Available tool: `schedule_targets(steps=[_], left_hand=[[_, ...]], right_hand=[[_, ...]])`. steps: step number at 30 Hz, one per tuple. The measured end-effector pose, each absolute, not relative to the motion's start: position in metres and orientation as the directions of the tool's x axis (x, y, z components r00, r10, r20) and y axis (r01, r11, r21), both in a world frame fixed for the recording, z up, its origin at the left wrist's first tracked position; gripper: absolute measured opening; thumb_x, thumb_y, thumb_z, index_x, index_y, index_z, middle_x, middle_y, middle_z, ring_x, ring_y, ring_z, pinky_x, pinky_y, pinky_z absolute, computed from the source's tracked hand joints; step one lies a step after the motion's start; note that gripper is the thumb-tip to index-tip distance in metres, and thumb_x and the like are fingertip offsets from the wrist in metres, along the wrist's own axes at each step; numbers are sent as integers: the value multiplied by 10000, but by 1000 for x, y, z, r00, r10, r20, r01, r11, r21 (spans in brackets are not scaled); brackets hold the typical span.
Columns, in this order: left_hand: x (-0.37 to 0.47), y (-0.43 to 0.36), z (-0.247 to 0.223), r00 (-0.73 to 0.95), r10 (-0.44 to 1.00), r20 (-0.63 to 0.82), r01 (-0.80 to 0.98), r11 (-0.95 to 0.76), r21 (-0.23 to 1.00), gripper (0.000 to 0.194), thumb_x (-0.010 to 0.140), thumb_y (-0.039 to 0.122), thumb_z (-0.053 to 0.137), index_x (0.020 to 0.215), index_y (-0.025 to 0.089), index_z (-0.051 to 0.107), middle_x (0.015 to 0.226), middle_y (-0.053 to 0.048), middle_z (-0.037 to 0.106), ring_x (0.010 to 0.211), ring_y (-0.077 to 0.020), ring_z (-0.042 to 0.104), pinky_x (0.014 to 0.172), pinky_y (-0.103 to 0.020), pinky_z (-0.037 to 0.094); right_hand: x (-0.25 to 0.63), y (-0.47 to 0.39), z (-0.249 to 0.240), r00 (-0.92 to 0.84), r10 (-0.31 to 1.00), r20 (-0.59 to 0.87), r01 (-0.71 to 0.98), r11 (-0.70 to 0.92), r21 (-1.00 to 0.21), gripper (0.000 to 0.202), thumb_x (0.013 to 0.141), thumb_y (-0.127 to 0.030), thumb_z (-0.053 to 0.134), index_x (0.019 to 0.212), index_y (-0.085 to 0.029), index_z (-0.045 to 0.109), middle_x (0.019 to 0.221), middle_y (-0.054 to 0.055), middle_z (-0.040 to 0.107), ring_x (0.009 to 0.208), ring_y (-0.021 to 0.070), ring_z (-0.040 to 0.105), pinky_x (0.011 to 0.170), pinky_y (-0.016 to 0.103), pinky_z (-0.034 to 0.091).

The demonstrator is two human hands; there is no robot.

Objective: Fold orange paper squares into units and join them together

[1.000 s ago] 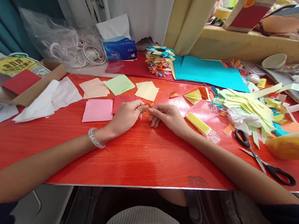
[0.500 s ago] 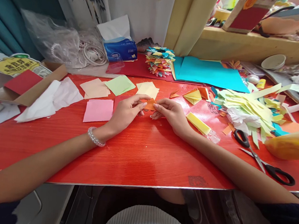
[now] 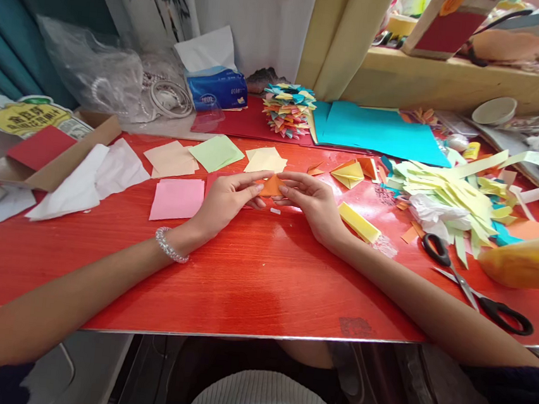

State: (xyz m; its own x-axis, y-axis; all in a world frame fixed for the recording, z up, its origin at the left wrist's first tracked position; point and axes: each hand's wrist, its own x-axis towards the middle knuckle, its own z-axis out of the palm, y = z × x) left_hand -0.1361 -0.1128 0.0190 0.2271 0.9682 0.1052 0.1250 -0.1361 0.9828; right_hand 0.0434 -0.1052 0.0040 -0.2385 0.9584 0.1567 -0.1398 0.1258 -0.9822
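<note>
At frame centre, the left hand (image 3: pixel 226 199) and right hand (image 3: pixel 311 201) pinch shut on a small orange paper (image 3: pixel 271 186), likely light, flimsy, best gripped at its edges.

Both hands (image 3: pixel 270 199) together, fingers seemingly pinched.

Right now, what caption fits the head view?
Both hands, left hand and right hand, pinch a small orange paper above the red table.

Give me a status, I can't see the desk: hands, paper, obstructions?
Left hand and right hand both pinching orange folded paper. Held just above red table. Nothing between the hands.
</note>
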Motion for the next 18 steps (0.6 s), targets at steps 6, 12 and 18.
schedule_targets(steps=[6, 12, 18], left_hand=[[-136, -113, 18, 241, 965, 100, 131, -134, 982, 391, 818, 277, 601, 1193, 171, 626, 778, -26, 688, 710, -127, 641, 759, -283, 546], [-137, -111, 17, 268, 959, 94, 126, -131, 983, 426, 780, 284, 653, 1190, 176, 624, 829, -29, 686, 717, -126, 647, 751, -278, 551], [-138, -112, 16, 244, 965, 99, 132, -135, 982, 342, 801, 287, 620, 1126, 190, 669, 884, -47, 717, 641, -113, 640, 696, -272, 560]], right_hand=[[44, -104, 1, -221, 961, 169, -115, 146, -983, 247, 792, -251, 658, 1030, -183, 660, 891, 18, 699, 751, 135, 690, 805, 329, 571], [44, -104, 0, -209, 963, 171, -120, 148, -982, 223, 783, -249, 661, 995, -178, 656, 876, 14, 686, 730, 134, 692, 786, 318, 573], [43, -104, 1, -274, 953, 128, -150, 89, -985, 219, 743, -276, 698, 911, -195, 583, 835, -6, 666, 684, 116, 671, 694, 277, 577]])
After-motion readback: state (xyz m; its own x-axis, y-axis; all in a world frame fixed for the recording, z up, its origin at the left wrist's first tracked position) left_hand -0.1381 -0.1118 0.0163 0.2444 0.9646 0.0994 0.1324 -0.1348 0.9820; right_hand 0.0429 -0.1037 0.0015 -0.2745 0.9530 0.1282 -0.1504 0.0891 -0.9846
